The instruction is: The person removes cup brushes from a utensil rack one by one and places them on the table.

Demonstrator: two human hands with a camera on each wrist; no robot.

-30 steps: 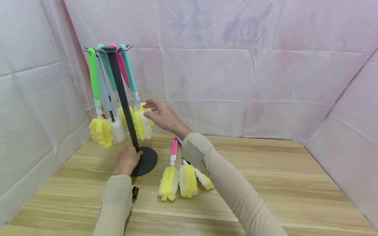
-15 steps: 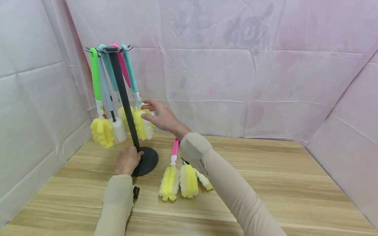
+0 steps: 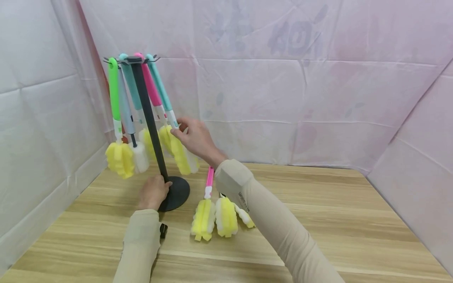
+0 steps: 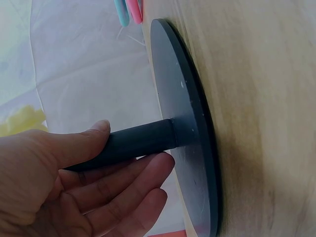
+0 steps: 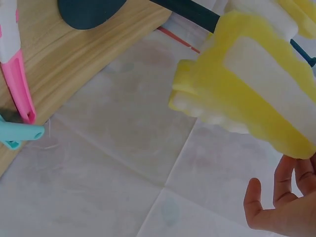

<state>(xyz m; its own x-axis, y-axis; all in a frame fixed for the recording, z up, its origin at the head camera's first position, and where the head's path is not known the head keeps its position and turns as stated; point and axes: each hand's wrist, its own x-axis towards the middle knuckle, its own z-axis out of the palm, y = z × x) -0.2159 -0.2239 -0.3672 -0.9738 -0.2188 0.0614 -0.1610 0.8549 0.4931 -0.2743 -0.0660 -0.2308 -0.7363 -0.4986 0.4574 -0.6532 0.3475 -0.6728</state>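
Observation:
A black stand [image 3: 148, 110] rises at the left, with several sponge bottle brushes hanging from its top hooks. My left hand [image 3: 153, 192] grips the pole low down, just above the round base; in the left wrist view the thumb lies along the pole [image 4: 138, 140] with fingers on its other side. My right hand [image 3: 198, 139] pinches the white neck of the teal-handled bottle brush [image 3: 160, 84], whose handle top is still at a hook. That brush hangs slanted to the right. In the right wrist view its yellow-and-white sponge [image 5: 247, 79] partly leaves the frame, and the grip is cut off.
Several loose brushes, including a pink-handled one [image 3: 203, 218], lie on the wooden table [image 3: 318, 204] beneath the right forearm. A green-handled brush [image 3: 113, 90] and a grey-handled one [image 3: 127, 106] hang at the left. Pale cloth walls [image 3: 247, 86] enclose the table.
My right hand has gone from hovering beside the hanging sponge to pinching the teal brush's neck. The brush's lower end has swung right. My left hand stays on the pole.

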